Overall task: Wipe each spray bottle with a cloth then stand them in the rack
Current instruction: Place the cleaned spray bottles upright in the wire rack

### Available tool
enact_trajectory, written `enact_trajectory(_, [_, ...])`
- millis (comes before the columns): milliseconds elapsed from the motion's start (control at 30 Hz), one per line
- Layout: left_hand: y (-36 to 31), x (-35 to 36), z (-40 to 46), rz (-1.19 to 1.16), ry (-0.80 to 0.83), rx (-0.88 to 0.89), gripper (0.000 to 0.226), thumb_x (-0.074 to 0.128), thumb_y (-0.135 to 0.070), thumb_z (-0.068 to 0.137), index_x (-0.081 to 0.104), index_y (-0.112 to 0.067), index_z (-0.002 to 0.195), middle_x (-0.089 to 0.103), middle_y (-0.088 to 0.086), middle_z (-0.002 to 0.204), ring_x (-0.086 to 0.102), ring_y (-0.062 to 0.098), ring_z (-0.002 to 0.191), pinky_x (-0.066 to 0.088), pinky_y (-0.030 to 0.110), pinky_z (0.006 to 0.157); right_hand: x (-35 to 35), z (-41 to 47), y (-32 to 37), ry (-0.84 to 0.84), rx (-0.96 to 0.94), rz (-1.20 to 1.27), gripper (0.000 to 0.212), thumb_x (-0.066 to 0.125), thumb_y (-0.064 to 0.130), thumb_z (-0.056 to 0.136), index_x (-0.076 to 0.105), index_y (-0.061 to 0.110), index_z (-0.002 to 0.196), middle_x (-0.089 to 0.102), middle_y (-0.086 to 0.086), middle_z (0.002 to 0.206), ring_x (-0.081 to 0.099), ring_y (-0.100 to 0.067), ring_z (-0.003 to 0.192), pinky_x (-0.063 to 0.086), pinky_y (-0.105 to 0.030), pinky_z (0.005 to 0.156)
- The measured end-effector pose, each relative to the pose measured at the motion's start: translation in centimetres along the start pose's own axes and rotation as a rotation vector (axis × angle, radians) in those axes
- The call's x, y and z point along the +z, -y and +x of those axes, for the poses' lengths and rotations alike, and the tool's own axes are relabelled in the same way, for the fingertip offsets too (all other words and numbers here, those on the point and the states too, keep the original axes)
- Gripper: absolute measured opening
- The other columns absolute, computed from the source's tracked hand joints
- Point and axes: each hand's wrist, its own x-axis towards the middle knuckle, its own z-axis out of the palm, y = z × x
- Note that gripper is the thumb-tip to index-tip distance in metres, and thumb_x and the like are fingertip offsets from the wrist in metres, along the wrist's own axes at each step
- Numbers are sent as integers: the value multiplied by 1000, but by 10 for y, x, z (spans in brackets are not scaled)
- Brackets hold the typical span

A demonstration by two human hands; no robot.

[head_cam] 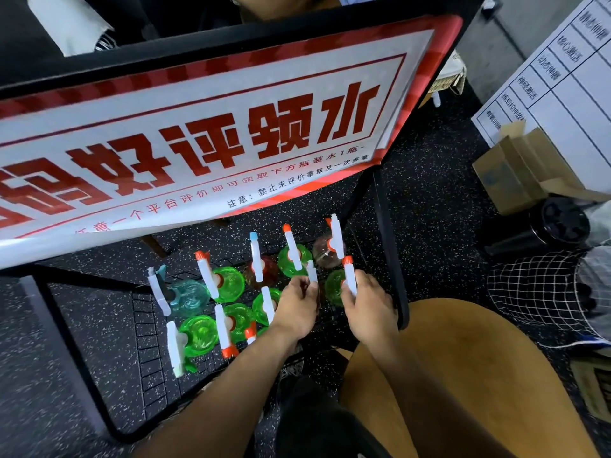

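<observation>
1. The left hand (pixel 297 302) is seen low over the wire rack (pixel 145 328), its fingers curled and pinched round a white spray head (pixel 311 272); the bottle beneath that head is covered by the hand, so its colour cannot be told.
2. The right hand (pixel 367 302) is closed round the white trigger head of a green bottle (pixel 334 285), the red nozzle tip (pixel 347 260) sticking up above the fingers, at the rack's right end beside the black frame post (pixel 386 246).
3. Roughly ten spray bottles are counted standing in the rack, packed close: green ones, a pale blue one (pixel 188 297) at the left, reddish ones (pixel 325 252) further back.
4. A knock-on topple is the obvious risk: with necks this crowded, a bottle lifted or set down at a tilt could catch a neighbour's trigger and tip it over.
5. A slip is judged possible too, since both bottles are held only by their heads.
6. A base could be set across the rack's wires and left leaning.
7. No cloth is seen anywhere, so whether these two bottles have been wiped cannot be told.
8. The rack's far side is cut off by the large red-and-white banner (pixel 198 133), and its near right corner is hidden by the forearms and the tan stool (pixel 479 375).
</observation>
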Motion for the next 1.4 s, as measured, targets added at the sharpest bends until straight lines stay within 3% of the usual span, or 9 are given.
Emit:
enact_trajectory(400, [2, -1, -2, 47, 7, -15, 9, 48, -31, 113, 54, -24, 112, 69, 5, 92, 66, 23, 80, 62, 56, 90, -3, -3, 2, 49, 33, 5, 34, 45, 39, 109, 53, 16, 132, 57, -8, 125, 62, -32, 100, 45, -41, 83])
enact_trajectory(500, [3, -2, -1, 55, 9, -15, 13, 52, -31, 111, 53, -22, 121, 70, 4, 93, 65, 21, 78, 62, 56, 90, -6, -7, 1, 64, 41, -9, 45, 45, 42, 108, 46, 19, 146, 53, -8, 136, 62, -32, 110, 45, -42, 91])
enact_trajectory(633, [2, -11, -11, 108, 4, 26, 24, 55, -30, 110, 51, -16, 129, 67, 1, 91, 62, 17, 73, 60, 39, 75, -14, -24, 2, 40, 24, -32, 64, 49, 42, 107, 27, 19, 162, 47, -10, 153, 63, -31, 121, 46, -42, 98])
enact_trajectory(833, [-4, -49, -44, 218, -105, 282, 31, 59, -19, 108, 49, -16, 138, 65, -3, 100, 61, 8, 82, 43, 20, 71, -14, -54, 21, -166, -347, 96, 36, 61, 29, 101, 58, 21, 136, 61, -2, 125, 71, -21, 81, 56, -40, 71])
enact_trajectory(967, [10, -93, -58, 246, -181, 380, 35, 61, -19, 107, 54, -20, 142, 67, -1, 112, 65, 12, 97, 53, 28, 91, -3, -46, 60, -54, -504, 41, 29, 62, 27, 102, 67, 27, 130, 57, 5, 117, 68, -19, 83, 54, -37, 72])
enact_trajectory(1067, [28, -125, -72, 268, -256, 358, 31, 62, -18, 106, 59, -22, 137, 67, -1, 114, 68, 11, 99, 58, 28, 87, 5, -36, 84, 69, -612, -99, 42, 66, 13, 99, 65, 29, 137, 54, 3, 125, 68, -22, 89, 59, -40, 71])
enact_trajectory(1167, [50, -144, -81, 256, -328, 357, 25, 69, -20, 103, 65, -25, 127, 68, -3, 107, 69, 12, 89, 61, 42, 84, 11, -26, 98, 203, -685, -273, 70, 63, -6, 91, 55, 34, 148, 46, 4, 136, 60, -20, 110, 58, -40, 85])
enact_trajectory(1233, [62, -148, -86, 287, -342, 356, 20, 72, -25, 102, 68, -25, 122, 70, -7, 102, 69, 12, 86, 60, 41, 81, 12, -23, 106, 282, -670, -357, 79, 59, -13, 88, 52, 35, 150, 43, 2, 138, 57, -21, 115, 56, -40, 90])
enact_trajectory(1400, [83, -141, -93, 271, -265, 333, 24, 75, -18, 98, 67, -27, 119, 70, -10, 93, 69, 14, 84, 58, 38, 84, 16, -20, 108, 298, -601, -396, 55, 62, -1, 95, 60, 33, 139, 48, 0, 131, 65, -24, 101, 58, -41, 88])
